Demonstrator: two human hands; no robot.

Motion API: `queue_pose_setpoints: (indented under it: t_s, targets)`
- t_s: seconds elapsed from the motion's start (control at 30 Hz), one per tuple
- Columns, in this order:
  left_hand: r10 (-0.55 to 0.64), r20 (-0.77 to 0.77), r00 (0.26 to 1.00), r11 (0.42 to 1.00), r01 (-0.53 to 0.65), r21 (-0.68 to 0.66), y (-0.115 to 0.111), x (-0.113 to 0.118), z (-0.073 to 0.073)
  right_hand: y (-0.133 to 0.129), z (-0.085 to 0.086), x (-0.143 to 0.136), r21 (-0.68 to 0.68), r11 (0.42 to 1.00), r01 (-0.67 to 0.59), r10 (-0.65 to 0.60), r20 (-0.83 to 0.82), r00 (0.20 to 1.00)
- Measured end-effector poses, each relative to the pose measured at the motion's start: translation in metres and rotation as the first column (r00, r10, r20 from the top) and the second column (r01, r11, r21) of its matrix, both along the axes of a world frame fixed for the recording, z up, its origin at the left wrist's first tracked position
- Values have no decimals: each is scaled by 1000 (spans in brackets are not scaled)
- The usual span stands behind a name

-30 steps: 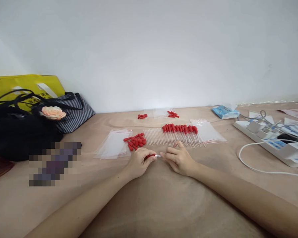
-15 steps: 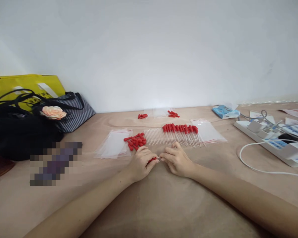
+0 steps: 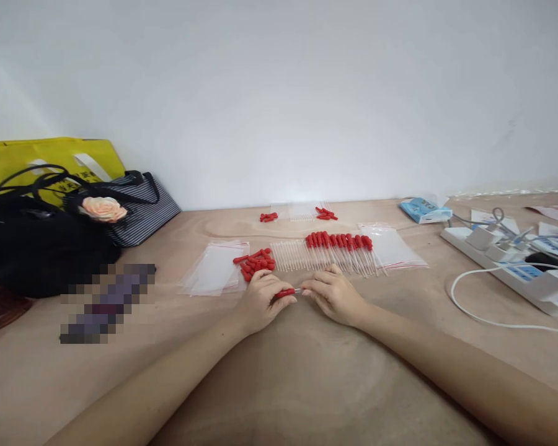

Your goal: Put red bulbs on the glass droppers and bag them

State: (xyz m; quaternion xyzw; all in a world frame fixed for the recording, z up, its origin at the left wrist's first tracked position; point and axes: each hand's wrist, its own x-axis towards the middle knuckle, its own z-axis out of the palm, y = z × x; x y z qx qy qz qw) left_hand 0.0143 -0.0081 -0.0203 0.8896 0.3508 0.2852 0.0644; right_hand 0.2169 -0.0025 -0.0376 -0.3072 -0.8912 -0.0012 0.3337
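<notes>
My left hand [image 3: 266, 301] is closed on a red rubber dropper bulb [image 3: 286, 293], held sideways between thumb and fingers. Facing it, my right hand [image 3: 333, 295] pinches a thin clear dropper tube [image 3: 298, 290], whose end meets the bulb's open end. How far the tube sits inside the bulb cannot be seen. Just beyond my left hand lies a pile of loose red bulbs [image 3: 259, 262]. Behind my right hand is a row of bare clear tubes [image 3: 289, 256], and to its right lie several droppers with red bulbs fitted [image 3: 339, 241].
Clear zip bags lie left [image 3: 214, 269] and right [image 3: 390, 246] of the row. More red bulbs [image 3: 326, 214] lie near the wall. A tissue pack [image 3: 425, 210] and a power strip [image 3: 497, 263] with cables are at right. A black bag [image 3: 41, 254] and yellow bag [image 3: 97, 152] stand left.
My hands have drawn slightly apart, and more of the red bulb and clear tube shows between them. The whole view has shifted a little.
</notes>
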Motion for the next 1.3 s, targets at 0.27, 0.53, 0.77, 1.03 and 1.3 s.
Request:
queue_pose_setpoints:
  t_s: [0.27,0.53,0.77,1.03,1.3]
  targets:
    - [-2,43,999,997,5,-75,-1,2,1,-2,0,-1,-49,998,-33,31,-35,999]
    - [10,-29,1000,999,-11,-46,-2,3,0,1,-2,-1,-52,998,-32,31,-16,999]
    - [110,-79,991,993,-105,56,-2,0,0,-4,10,-2,36,999,-11,4,176,984]
    - [269,-19,963,961,-267,79,3,-6,-1,19,13,26,-125,927,354,-358,-5,934]
    - [217,-54,975,975,-214,63,3,-7,-4,63,13,43,-321,688,651,-681,23,732]
